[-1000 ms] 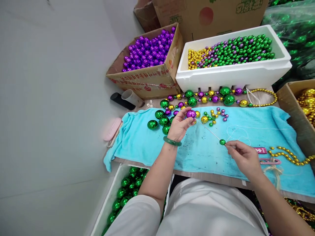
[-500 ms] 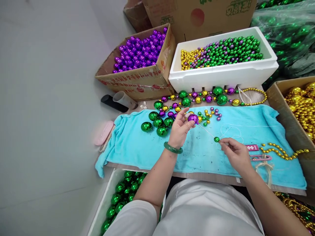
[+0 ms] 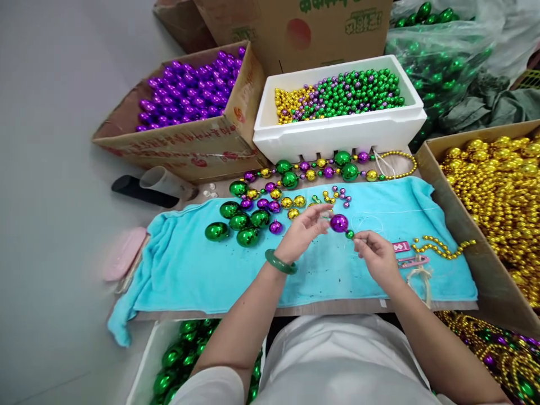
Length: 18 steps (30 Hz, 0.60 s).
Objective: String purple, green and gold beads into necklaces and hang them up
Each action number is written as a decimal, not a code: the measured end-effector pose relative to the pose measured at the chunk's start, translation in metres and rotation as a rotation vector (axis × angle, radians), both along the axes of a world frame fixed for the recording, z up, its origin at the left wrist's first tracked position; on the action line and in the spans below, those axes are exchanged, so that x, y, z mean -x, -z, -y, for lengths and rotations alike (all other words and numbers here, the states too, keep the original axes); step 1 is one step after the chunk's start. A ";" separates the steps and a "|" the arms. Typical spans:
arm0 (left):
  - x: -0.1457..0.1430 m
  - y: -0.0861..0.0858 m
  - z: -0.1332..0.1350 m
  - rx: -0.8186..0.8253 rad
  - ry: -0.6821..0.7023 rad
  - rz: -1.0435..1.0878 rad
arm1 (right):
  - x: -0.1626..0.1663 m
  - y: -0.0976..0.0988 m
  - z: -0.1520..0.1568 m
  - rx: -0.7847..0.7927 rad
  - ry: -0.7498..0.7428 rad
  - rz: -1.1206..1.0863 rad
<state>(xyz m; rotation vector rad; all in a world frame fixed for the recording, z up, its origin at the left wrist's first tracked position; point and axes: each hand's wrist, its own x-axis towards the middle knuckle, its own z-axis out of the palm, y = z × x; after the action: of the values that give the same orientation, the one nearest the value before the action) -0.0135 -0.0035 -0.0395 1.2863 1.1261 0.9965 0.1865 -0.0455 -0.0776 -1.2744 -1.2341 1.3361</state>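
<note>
My left hand (image 3: 301,230), with a green bangle on its wrist, pinches a large purple bead (image 3: 339,223) over the turquoise towel (image 3: 181,270). My right hand (image 3: 375,256) is closed in a pinch on a thin needle just right of a small green bead (image 3: 350,234), which touches the purple bead. A faint thread (image 3: 392,212) trails right across the towel. Loose green, purple and gold beads (image 3: 248,216) lie left of my left hand.
A cardboard box of purple beads (image 3: 185,95) and a white foam box of mixed beads (image 3: 337,95) stand behind. A box of gold beads (image 3: 502,191) is at right. A finished bead strand (image 3: 320,169), pink scissors (image 3: 411,260) and a gold chain (image 3: 442,247) lie nearby.
The purple bead has slid down the needle until it meets the small green bead, and my two hands have come close together. The camera view has shifted right.
</note>
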 end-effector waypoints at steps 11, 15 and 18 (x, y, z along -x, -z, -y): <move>-0.028 0.027 -0.059 -0.374 0.035 -1.303 | -0.029 -0.006 -0.012 0.066 0.273 -0.070; -0.044 0.031 -0.056 -0.326 0.083 -1.437 | -0.030 -0.002 -0.010 0.070 0.250 -0.106; -0.049 0.035 -0.051 -0.277 0.093 -1.454 | -0.031 0.000 -0.009 0.075 0.238 -0.113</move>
<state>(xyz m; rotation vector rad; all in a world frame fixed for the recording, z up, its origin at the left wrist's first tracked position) 0.0358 0.0471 -0.0747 2.3561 1.9568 -0.0388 0.2173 -0.0364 -0.0781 -1.3339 -0.9301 1.2720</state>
